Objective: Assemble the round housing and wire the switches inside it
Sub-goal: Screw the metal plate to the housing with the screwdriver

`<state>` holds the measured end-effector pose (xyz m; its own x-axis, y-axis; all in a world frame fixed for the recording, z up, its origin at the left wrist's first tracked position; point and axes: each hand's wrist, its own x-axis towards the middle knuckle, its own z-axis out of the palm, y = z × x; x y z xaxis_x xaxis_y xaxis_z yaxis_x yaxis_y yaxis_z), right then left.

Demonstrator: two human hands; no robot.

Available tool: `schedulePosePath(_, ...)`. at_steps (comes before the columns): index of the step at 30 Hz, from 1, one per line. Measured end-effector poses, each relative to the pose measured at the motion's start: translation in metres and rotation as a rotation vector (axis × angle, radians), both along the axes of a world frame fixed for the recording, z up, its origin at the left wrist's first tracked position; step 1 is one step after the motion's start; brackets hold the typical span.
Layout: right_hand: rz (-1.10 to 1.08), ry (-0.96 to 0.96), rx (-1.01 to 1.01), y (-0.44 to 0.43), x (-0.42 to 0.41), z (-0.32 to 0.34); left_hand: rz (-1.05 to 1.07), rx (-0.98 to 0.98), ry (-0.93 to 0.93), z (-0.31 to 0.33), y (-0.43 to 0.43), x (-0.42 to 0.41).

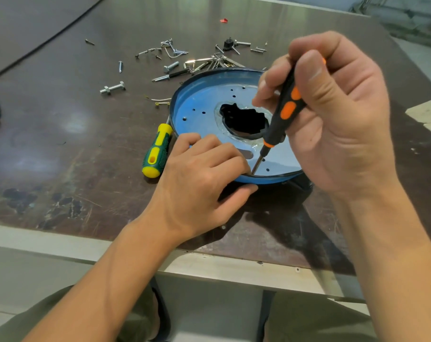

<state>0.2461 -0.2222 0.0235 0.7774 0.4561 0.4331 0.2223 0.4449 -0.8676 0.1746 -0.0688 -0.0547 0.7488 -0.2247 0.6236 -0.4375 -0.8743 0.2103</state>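
**Screwdriver tip set at the near rim of the blue housing**

A dark brown table (73,156) with a pale metal edge is seen from above. On it, a little right of the middle, the round housing (202,99) is laid flat: a blue dish with a low rim, several small holes and a large irregular opening in its centre.

The right hand (333,114) is raised above the housing, and its fingers are wrapped around the handle of a black and orange screwdriver (283,114). The shaft is tilted down, and its tip is placed on the blue surface close to the near rim.

The left hand (199,178) is laid on this near rim, with the fingers curled over the top and the thumb pressed against the outer side; the fingertips are just beside the screwdriver tip. Whether a screw is held there cannot be told.

A green and yellow screwdriver (156,149) is lying on the table, touching the left side of the housing. Behind the housing, loose screws and bolts (175,67) are scattered.
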Motion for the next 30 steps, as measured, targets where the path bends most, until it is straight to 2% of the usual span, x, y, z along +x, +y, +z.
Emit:
schedulePosePath(3,-0.018,0.011,0.035,0.007,-0.003,-0.001,-0.001,-0.004,-0.006,0.001,0.0,0.0)
schedulePosePath(8,0.099,0.118,0.021,0.004,0.001,0.002,-0.004,-0.002,-0.009,0.001,0.0,0.0)
schedulePosePath(13,0.152,0.016,-0.039,-0.002,0.0,0.001,-0.006,-0.01,-0.017,0.0,0.0,0.0)
schedulePosePath(16,0.086,-0.036,-0.04,0.001,-0.001,0.0,-0.007,-0.015,-0.008,0.0,0.0,0.0)
schedulePosePath(20,-0.017,-0.006,-0.014,0.002,0.001,0.001,-0.001,-0.004,-0.003,0.001,0.0,0.0)
schedulePosePath(25,0.121,0.11,-0.015,0.001,0.002,0.002,-0.001,-0.004,-0.011,0.0,-0.001,0.0)
schedulePosePath(30,0.092,0.025,-0.035,0.001,0.001,-0.001,0.002,-0.003,-0.008,0.0,0.0,0.0)
